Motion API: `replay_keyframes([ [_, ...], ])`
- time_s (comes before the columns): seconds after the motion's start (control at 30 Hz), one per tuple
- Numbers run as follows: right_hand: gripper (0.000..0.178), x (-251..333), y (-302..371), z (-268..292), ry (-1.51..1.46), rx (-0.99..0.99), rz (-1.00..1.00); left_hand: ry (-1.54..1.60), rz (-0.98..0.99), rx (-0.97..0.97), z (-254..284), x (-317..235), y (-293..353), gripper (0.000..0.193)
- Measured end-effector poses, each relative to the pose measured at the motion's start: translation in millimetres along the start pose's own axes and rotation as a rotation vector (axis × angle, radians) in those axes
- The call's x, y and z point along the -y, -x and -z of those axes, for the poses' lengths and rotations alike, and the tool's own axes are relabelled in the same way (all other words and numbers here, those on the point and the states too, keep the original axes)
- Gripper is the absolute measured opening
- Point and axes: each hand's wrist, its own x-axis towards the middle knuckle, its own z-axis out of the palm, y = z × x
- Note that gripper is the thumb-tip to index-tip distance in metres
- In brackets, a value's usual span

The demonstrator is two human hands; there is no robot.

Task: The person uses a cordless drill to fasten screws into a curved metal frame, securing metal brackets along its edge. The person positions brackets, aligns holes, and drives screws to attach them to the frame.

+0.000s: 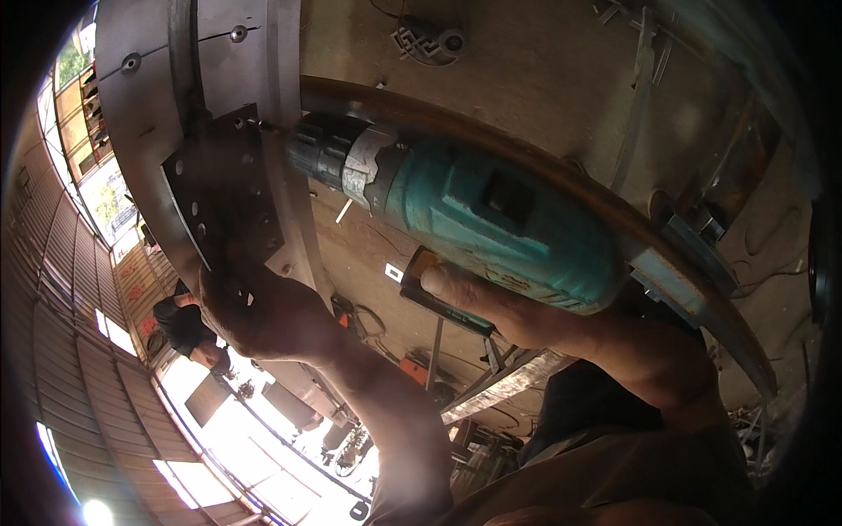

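Teal drill (491, 223), gripped in the closed right hand (517, 311), points its chuck at a small dark perforated plate (224, 188) just beyond the left hand (254, 311). That hand closes on the plate's lower edge, pressing it against a curved grey steel frame (149, 96).

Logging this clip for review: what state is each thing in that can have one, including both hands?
Teal power drill: held level, bit tip against the metal plate; whether it spins cannot be told.
Dark metal plate: perforated with holes, lying against the grey steel frame.
Left hand: pressed on the plate's lower edge.
Right hand: closed around the drill's grip.
Person in the background: bent over, apart from the work.
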Motion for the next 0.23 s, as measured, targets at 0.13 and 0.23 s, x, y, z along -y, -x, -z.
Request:
replay_keyframes([
  [0.13, 0.042, 0.4, -3.2, -1.7, -0.086, -0.008, -0.036, 0.021, 0.054, 0.016, 0.0, -2.6, 0.0, 0.02],
  [0.23, 0.046, -1.0, -5.6, -3.6, -0.165, 0.016, -0.045, 0.02, 0.088, 0.04, 1.5, -1.6, 0.9, 0.026],
])
